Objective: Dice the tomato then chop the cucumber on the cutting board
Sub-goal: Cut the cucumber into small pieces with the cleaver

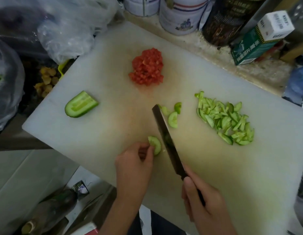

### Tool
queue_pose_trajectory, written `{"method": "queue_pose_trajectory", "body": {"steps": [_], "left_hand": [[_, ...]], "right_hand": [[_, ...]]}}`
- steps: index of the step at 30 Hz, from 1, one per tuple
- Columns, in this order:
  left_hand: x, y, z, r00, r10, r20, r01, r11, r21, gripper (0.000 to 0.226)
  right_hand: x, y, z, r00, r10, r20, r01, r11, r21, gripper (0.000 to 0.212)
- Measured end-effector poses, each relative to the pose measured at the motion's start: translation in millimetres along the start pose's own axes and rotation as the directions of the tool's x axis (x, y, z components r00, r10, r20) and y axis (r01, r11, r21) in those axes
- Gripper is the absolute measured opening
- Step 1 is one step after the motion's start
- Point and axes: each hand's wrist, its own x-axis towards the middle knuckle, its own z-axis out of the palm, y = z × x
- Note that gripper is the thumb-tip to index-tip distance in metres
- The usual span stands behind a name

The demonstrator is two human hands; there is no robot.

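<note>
A white cutting board [103, 126] fills the middle of the view. Diced tomato [148, 67] lies in a heap at its far side. A cucumber half [80, 104] lies cut side up at the left. A pile of chopped cucumber [227, 120] spreads at the right. My left hand [135, 167] pinches a small cucumber end piece [155, 144] near the board's front. My right hand [201, 199] grips the handle of a knife [167, 138], whose blade rests on the board just right of that piece. A few loose slices [173, 119] lie right of the blade.
Clear plastic bags [66, 26] crowd the far left. Tins [179, 16] and a green-and-white carton [259, 39] stand along the back counter. A dark bottle [50, 211] lies below the board at the lower left.
</note>
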Motion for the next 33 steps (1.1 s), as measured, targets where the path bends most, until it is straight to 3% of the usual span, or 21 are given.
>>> {"method": "queue_pose_trajectory", "body": {"steps": [2,9,15,20,26,33], "left_hand": [[5.2,-3.4,-3.8,1.0,0.009,0.029,-0.008,0.999,-0.045,0.009],[17.0,-8.7,-4.5,0.993,0.06,0.098,-0.048,0.992,-0.12,0.014],[19.3,-11.2,-6.1,0.987,0.105,0.12,-0.088,0.987,-0.134,0.015],[18.9,-13.0,-3.6,0.984,0.157,0.091,-0.147,0.983,-0.106,0.011],[17.6,-10.7,-4.4,0.971,0.225,0.085,-0.218,0.972,-0.089,0.011],[19.1,-16.5,-4.9,0.955,0.286,0.074,-0.282,0.958,-0.062,0.015]], "right_hand": [[-2.4,-9.4,-4.4,1.0,-0.011,-0.018,0.01,1.0,-0.027,0.043],[-19.2,-21.4,19.5,0.99,0.113,-0.079,-0.103,0.987,0.122,0.042],[-29.1,-21.8,40.2,0.984,0.127,-0.122,-0.122,0.991,0.049,0.043],[-32.6,-21.5,52.2,0.981,0.08,-0.177,-0.078,0.997,0.021,0.043],[-27.1,-31.2,61.4,0.971,-0.052,-0.232,0.005,0.98,-0.197,0.042],[-22.9,-32.2,63.9,0.976,-0.049,-0.212,0.013,0.986,-0.167,0.043]]}}
